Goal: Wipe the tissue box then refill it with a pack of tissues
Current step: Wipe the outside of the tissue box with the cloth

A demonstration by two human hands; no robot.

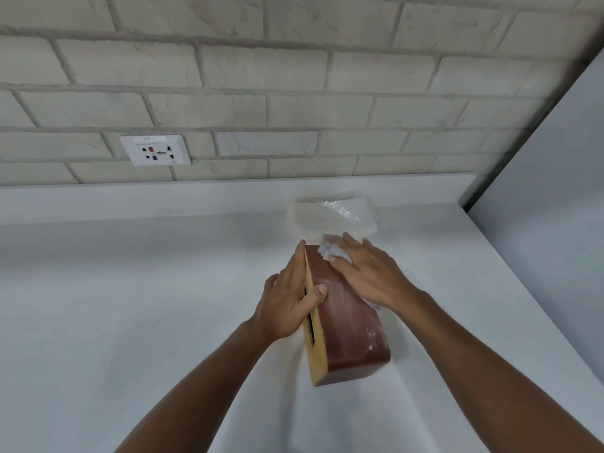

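Observation:
A wooden tissue box [349, 328] lies on its side on the white counter [130, 305], its light slotted top facing left and a dusty reddish-brown side facing up. My left hand [291, 299] grips the slotted face, thumb curled over the upper edge. My right hand [369, 273] presses a crumpled grey cloth [331, 251] flat against the far end of the upward side. A clear-wrapped pack of white tissues [333, 215] lies on the counter just behind the box.
A white brick wall [261, 93] backs the counter, with a white power socket [155, 150] at the left. A grey panel [555, 191] rises at the right, along the counter's right edge.

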